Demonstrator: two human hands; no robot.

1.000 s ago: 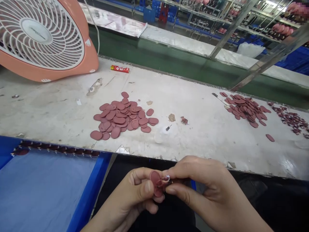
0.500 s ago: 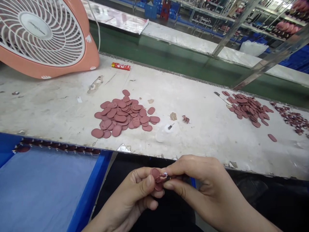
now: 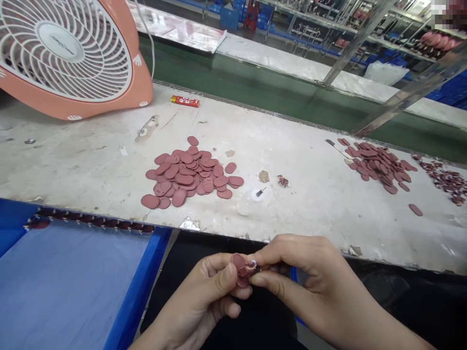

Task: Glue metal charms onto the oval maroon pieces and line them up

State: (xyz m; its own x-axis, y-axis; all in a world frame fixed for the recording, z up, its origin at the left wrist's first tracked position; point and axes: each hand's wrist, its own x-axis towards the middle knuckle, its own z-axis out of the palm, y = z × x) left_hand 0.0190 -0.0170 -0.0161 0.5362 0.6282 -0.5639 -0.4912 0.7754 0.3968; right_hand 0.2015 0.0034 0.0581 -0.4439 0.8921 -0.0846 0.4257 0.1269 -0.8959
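Below the bench edge, my left hand [image 3: 204, 296] pinches a small dusty-red oval piece [image 3: 239, 269] between thumb and fingers. My right hand [image 3: 310, 282] meets it from the right, its thumb and forefinger closed on a small dark red part [image 3: 252, 267] pressed against that oval. On the white worn bench [image 3: 91, 165] above lies a pile of the same oval pieces [image 3: 191, 174]. A second pile of ovals [image 3: 377, 165] lies at the right, with a heap of small dark red parts [image 3: 443, 179] beyond it.
A peach-coloured fan [image 3: 69, 53] stands at the bench's back left, a red lighter-like stick [image 3: 185, 101] beside it. A small white bottle [image 3: 250, 201] lies near the front edge. A blue bin [image 3: 65, 282] sits at my lower left. A green conveyor [image 3: 255, 92] runs behind the bench.
Both hands stay together on the oval piece, shifted very slightly up. The view has drifted a little; nothing on the bench moved.
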